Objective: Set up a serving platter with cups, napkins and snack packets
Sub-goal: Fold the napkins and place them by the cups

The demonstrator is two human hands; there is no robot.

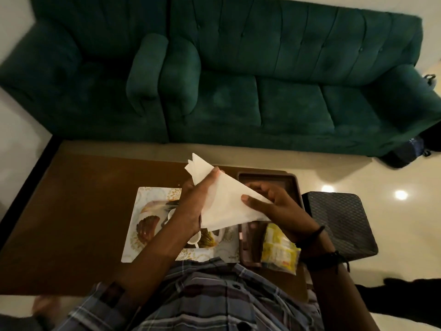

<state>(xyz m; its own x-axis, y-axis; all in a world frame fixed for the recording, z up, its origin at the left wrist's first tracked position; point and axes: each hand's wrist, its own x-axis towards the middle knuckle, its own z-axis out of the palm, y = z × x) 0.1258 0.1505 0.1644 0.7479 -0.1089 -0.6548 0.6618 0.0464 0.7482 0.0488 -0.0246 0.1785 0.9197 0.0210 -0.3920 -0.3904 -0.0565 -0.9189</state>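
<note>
Setting: home living room. Evidence: long dark green tufted sofa [274,75] along the far side, matching armchair [78,75] at far left. Low brown wooden coffee table [78,211] in the near centre. Glossy pale tiled floor [393,235] at right reflects ceiling lights. Dark quilted stool [341,223] stands just right of the table.

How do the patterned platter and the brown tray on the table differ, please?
The patterned platter is pale with printed pictures, while the brown tray is dark and plain. The platter carries white cups; the tray holds yellow snack packets. The platter lies on the person's left, the tray on their right. Both are rectangular and rest flat on the wooden table.
</note>
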